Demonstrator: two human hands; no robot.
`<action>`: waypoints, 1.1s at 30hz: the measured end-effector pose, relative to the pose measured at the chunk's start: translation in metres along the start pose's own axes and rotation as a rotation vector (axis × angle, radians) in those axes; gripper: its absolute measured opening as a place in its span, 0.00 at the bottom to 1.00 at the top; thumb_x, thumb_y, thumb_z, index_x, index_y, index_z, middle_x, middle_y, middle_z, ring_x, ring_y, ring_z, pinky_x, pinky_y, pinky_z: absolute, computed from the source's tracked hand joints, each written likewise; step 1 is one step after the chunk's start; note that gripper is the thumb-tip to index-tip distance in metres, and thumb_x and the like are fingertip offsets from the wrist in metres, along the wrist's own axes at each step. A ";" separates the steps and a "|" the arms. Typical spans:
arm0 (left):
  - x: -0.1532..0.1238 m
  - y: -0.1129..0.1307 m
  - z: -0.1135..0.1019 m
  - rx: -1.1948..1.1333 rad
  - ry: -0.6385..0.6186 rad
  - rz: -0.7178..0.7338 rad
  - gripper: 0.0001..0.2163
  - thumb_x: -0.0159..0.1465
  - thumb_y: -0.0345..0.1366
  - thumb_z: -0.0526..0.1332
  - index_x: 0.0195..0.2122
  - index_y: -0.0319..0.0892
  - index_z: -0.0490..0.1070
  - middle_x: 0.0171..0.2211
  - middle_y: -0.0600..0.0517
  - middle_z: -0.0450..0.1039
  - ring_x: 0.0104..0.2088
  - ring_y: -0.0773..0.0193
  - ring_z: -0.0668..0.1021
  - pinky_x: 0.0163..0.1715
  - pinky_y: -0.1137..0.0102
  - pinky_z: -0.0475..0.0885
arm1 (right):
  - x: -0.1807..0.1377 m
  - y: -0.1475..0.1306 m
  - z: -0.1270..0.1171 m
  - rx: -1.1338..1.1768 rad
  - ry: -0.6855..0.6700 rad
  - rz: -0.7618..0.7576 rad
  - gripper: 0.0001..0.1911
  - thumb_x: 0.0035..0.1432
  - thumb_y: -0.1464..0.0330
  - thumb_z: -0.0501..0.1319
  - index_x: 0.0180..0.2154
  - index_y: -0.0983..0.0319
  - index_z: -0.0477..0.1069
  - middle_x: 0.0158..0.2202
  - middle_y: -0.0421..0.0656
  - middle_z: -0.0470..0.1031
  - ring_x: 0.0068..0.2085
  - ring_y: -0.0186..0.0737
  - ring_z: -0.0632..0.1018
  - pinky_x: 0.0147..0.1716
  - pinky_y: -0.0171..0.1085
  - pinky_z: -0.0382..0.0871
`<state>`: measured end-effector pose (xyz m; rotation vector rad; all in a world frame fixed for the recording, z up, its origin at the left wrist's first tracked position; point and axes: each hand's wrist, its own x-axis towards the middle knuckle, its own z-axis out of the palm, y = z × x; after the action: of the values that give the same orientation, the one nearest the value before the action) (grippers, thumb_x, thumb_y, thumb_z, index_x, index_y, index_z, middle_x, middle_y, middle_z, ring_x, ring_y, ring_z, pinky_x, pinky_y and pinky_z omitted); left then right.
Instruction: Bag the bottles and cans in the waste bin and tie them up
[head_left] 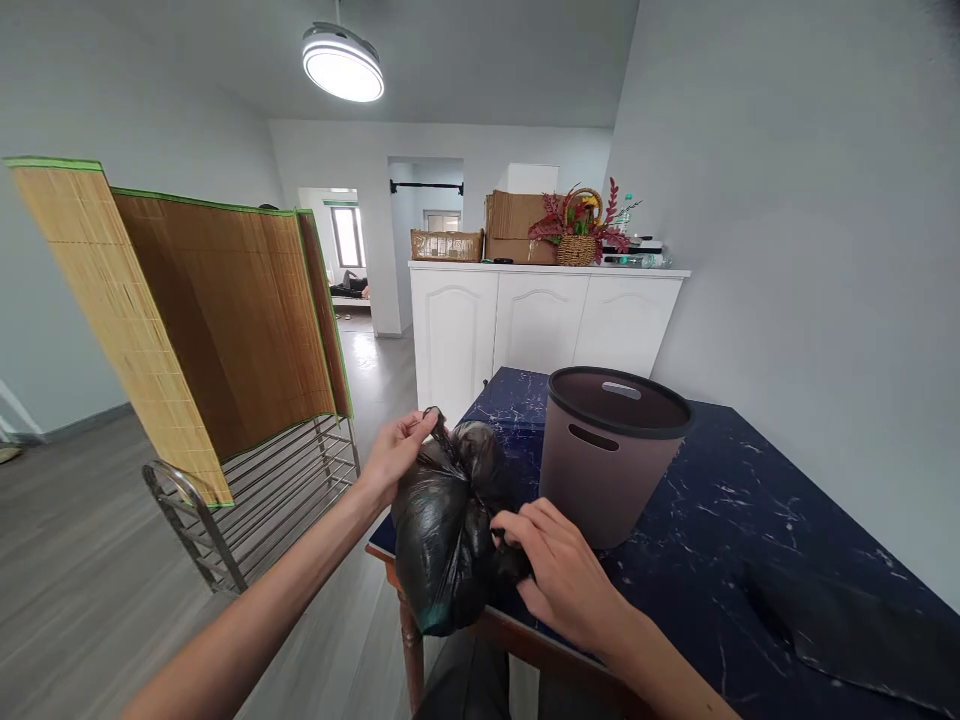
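Observation:
A filled black garbage bag (439,530) rests at the near left edge of the table, partly over the edge, its neck gathered into a knot. My left hand (397,450) pinches one twisted end of the bag at its upper left. The other end is gripped by my right hand (555,570), lower and to the right, with the fingers curled round it. Just beyond my right hand stands a brownish-purple trash can (607,470), upright, with a black rim and handle slots. What lies inside the bag cannot be made out.
The table has a dark blue marbled top (705,520). Flat black plastic (862,630) lies at its right. To the left, a bamboo mat (225,320) drapes over a metal rack (285,490). A white cabinet (540,315) behind carries a cardboard box (514,228) and a flower basket (577,248).

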<state>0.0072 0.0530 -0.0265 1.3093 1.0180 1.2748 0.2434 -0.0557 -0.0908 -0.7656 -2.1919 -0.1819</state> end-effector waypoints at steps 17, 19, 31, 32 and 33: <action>-0.019 0.014 0.021 0.034 0.008 0.175 0.22 0.64 0.58 0.70 0.32 0.42 0.77 0.30 0.53 0.79 0.30 0.65 0.76 0.35 0.71 0.72 | 0.052 -0.011 0.023 -0.223 -0.168 0.246 0.17 0.71 0.68 0.64 0.59 0.56 0.72 0.45 0.45 0.78 0.39 0.47 0.82 0.35 0.42 0.70; -0.023 0.018 0.023 0.069 -0.021 0.193 0.21 0.64 0.58 0.69 0.33 0.42 0.77 0.31 0.52 0.79 0.31 0.63 0.77 0.36 0.70 0.73 | 0.056 -0.010 0.030 -0.246 -0.189 0.267 0.10 0.71 0.68 0.64 0.53 0.57 0.75 0.43 0.45 0.79 0.39 0.46 0.82 0.34 0.41 0.69; -0.023 0.016 -0.008 0.171 0.047 0.343 0.25 0.69 0.62 0.61 0.49 0.44 0.79 0.58 0.44 0.79 0.59 0.50 0.77 0.57 0.65 0.72 | 0.035 -0.016 0.005 -0.078 -0.030 0.251 0.08 0.74 0.72 0.54 0.45 0.58 0.71 0.37 0.41 0.78 0.29 0.38 0.78 0.26 0.37 0.61; -0.021 0.012 -0.014 0.154 0.094 0.345 0.26 0.70 0.63 0.59 0.50 0.44 0.79 0.60 0.43 0.77 0.62 0.49 0.75 0.58 0.64 0.70 | 0.030 -0.020 -0.004 -0.052 0.006 0.259 0.08 0.74 0.71 0.54 0.44 0.57 0.71 0.35 0.41 0.77 0.29 0.38 0.77 0.26 0.37 0.62; -0.018 0.007 -0.019 0.137 0.136 0.328 0.28 0.70 0.64 0.58 0.49 0.43 0.79 0.61 0.42 0.77 0.63 0.49 0.74 0.59 0.63 0.70 | 0.026 -0.024 -0.015 -0.026 0.040 0.276 0.08 0.73 0.70 0.54 0.44 0.57 0.71 0.35 0.41 0.77 0.28 0.38 0.78 0.26 0.37 0.63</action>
<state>-0.0141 0.0359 -0.0239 1.5580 1.0275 1.5803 0.2264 -0.0683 -0.0592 -1.0593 -2.0240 -0.0848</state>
